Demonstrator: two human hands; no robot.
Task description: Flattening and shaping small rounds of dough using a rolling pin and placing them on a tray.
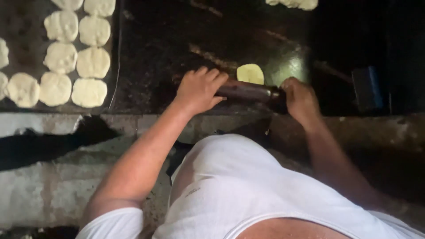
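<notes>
Both hands grip rolling pin (248, 92) (lying left-right).

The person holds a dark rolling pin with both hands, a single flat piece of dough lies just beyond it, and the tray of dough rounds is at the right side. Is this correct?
Not quite. The tray of dough rounds is at the left side, as the head view shows. The rest holds: left hand and right hand both hold the dark rolling pin, with one flat piece of dough just beyond it.
</notes>
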